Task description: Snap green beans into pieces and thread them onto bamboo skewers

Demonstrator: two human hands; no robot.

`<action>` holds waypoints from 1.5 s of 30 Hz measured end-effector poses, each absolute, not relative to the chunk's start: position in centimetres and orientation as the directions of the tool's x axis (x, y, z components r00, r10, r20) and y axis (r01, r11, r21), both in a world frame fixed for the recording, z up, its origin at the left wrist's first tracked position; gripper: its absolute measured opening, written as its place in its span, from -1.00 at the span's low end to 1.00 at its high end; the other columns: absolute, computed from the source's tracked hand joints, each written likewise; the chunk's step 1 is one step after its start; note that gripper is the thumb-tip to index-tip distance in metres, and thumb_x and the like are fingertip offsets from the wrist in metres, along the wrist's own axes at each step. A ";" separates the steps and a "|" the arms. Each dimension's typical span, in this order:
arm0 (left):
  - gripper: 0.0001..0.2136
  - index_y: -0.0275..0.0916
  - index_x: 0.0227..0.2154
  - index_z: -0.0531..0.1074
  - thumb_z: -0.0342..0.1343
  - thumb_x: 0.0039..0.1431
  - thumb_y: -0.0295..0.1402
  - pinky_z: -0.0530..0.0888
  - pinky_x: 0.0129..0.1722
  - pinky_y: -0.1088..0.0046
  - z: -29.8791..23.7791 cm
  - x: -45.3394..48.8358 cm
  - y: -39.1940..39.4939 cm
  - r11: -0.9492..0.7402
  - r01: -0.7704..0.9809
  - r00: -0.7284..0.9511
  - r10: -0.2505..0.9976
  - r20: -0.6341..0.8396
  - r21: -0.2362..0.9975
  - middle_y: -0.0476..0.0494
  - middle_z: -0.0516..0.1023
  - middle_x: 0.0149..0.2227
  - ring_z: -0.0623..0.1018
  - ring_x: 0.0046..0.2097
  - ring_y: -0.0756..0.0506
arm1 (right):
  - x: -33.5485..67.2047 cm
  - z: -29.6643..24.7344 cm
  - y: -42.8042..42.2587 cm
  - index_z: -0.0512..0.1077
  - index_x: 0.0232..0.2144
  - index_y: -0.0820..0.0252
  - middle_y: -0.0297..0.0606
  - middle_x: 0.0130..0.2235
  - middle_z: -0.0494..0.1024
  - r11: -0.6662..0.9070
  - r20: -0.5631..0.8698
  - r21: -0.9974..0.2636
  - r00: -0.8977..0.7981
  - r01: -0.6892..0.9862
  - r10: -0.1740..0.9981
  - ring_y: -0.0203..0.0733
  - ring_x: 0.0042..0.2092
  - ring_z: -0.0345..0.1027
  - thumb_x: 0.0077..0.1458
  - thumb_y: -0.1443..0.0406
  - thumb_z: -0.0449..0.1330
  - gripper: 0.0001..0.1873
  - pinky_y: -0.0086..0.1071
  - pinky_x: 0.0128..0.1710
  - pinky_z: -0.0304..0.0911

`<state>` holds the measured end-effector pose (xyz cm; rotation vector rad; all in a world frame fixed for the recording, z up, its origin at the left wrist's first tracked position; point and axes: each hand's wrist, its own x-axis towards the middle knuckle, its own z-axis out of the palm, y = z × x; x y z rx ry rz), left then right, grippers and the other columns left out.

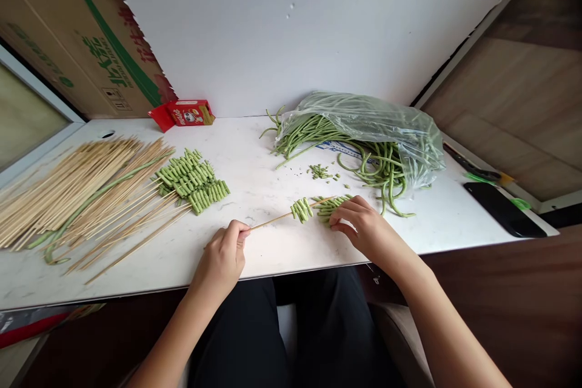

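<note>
My left hand (224,254) is closed round the near end of a thin bamboo skewer (270,222), held over the table's front part. Several short cut pieces of green long bean (301,210) are threaded crosswise near the skewer's far end, its tip sticking out beyond them. Beside that tip lies a pile of loose cut bean pieces (328,207). My right hand (357,218) is at the right side of this pile, its fingers bent and brought together; whatever they pinch is hidden. Finished-looking bean skewers (193,179) lie stacked on the left.
Many bare bamboo skewers (77,182) and a long bean (95,194) cover the table's left. A red box (188,113) stands behind. Whole long beans (313,133) spill from a clear plastic bag (364,112). Bean ends (319,171) lie nearby. A black phone (504,209) rests at right.
</note>
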<state>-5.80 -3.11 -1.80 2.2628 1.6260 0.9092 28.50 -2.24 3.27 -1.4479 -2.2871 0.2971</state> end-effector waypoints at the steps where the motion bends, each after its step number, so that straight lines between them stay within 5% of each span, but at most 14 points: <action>1: -0.83 -0.14 -0.17 0.40 -0.09 0.51 -0.31 0.48 -0.30 0.37 -1.8 -5.8 -3.1 -0.368 0.784 0.201 0.913 0.356 0.501 -0.09 0.58 -0.36 0.63 -0.30 -0.16 | 28.5 3.3 -2.3 0.62 -0.24 0.08 -0.10 -0.22 0.65 0.428 0.222 -0.397 -0.368 0.812 0.903 0.11 -0.09 0.40 0.28 0.45 0.24 -0.80 -0.04 -0.10 0.43; 4: -0.83 -0.14 -0.16 0.40 -0.09 0.51 -0.31 0.50 -0.27 0.36 -1.9 -5.8 -3.1 -0.366 0.786 0.202 0.914 0.353 0.498 -0.10 0.59 -0.34 0.65 -0.28 -0.17 | 28.4 3.4 -2.4 0.63 -0.14 0.07 -0.08 -0.18 0.66 0.417 0.217 -0.409 -0.357 0.812 0.909 0.12 -0.07 0.41 0.30 0.47 0.20 -0.75 -0.02 -0.09 0.44; 8: -0.83 -0.13 -0.17 0.40 -0.08 0.51 -0.29 0.49 -0.31 0.37 -2.3 -6.1 -3.0 -0.376 0.789 0.210 0.908 0.362 0.485 -0.09 0.58 -0.37 0.64 -0.31 -0.17 | 28.5 4.3 -2.5 0.62 -0.28 0.08 -0.08 -0.23 0.64 0.433 0.229 -0.462 -0.368 0.774 0.901 0.09 -0.08 0.42 0.33 0.43 0.18 -0.76 -0.06 -0.10 0.43; 14: -0.83 -0.13 -0.16 0.41 -0.07 0.51 -0.27 0.49 -0.34 0.38 -3.3 -6.6 -2.6 -0.402 0.789 0.229 0.894 0.385 0.464 -0.10 0.61 -0.35 0.65 -0.33 -0.16 | 30.0 3.4 -2.0 0.58 -0.21 0.08 -0.17 -0.20 0.65 0.295 0.213 -0.723 -0.204 0.624 0.955 -0.04 -0.17 0.50 0.38 0.27 0.18 -0.84 -0.18 -0.16 0.41; 19: -0.83 -0.12 -0.17 0.43 -0.05 0.50 -0.26 0.50 -0.36 0.41 -4.1 -6.8 -2.4 -0.426 0.782 0.227 0.875 0.429 0.455 -0.06 0.61 -0.37 0.65 -0.36 -0.13 | 30.0 0.3 -0.7 0.63 -0.15 0.09 -0.17 -0.23 0.70 0.120 0.135 -0.981 0.088 0.154 0.987 -0.02 -0.18 0.57 0.07 0.05 0.50 -0.63 -0.19 -0.15 0.45; 24: -0.85 -0.10 -0.17 0.42 -0.04 0.49 -0.27 0.49 -0.39 0.43 -4.2 -6.8 -2.4 -0.435 0.780 0.239 0.872 0.428 0.449 -0.04 0.59 -0.39 0.64 -0.37 -0.13 | 28.4 -0.7 -0.7 0.70 -0.21 0.07 -0.18 -0.22 0.73 0.040 0.017 -0.987 0.143 -0.158 0.990 -0.08 -0.22 0.56 -0.03 0.03 0.56 -0.62 -0.18 -0.11 0.46; 29: -0.86 -0.10 -0.17 0.40 -0.04 0.50 -0.28 0.50 -0.39 0.45 -4.4 -6.9 -2.4 -0.450 0.773 0.255 0.865 0.431 0.446 -0.02 0.60 -0.38 0.65 -0.37 -0.11 | 27.6 -0.3 -1.0 0.71 -0.20 0.06 -0.22 -0.23 0.71 0.059 0.016 -0.958 0.153 -0.280 0.988 -0.22 -0.33 0.41 0.00 0.05 0.56 -0.65 -0.29 -0.25 0.35; 45: -0.83 -0.12 -0.17 0.44 -0.05 0.50 -0.30 0.48 -0.35 0.43 -3.7 -6.5 -2.6 -0.462 0.795 0.258 0.844 0.470 0.393 -0.04 0.59 -0.38 0.63 -0.36 -0.12 | 27.6 -0.4 -1.0 0.76 -0.19 0.04 -0.24 -0.25 0.71 0.024 -0.008 -0.970 0.129 -0.244 0.992 -0.23 -0.34 0.33 0.02 0.06 0.55 -0.67 -0.24 -0.17 0.34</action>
